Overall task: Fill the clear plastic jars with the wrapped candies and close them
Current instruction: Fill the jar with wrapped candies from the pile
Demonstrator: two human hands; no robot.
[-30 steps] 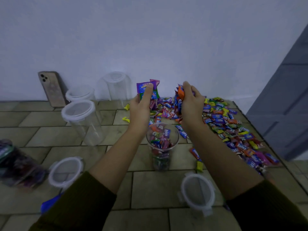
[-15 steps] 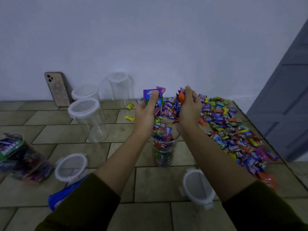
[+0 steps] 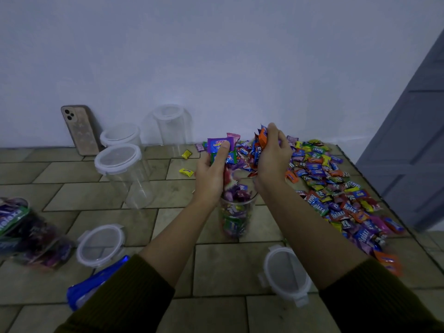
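Hidden, cropped, smeared

Both wrists cover part of the rim of the jar (image 3: 236,219), and the wrapped candies (image 3: 236,191) at its mouth are motion-smeared. The left hand (image 3: 211,175) and right hand (image 3: 272,162) show only their backs, so the count they grip cannot be told. The left edge crops the candy bag (image 3: 16,227); the left sleeve (image 3: 125,299) covers the blue packet's (image 3: 96,283) near end.
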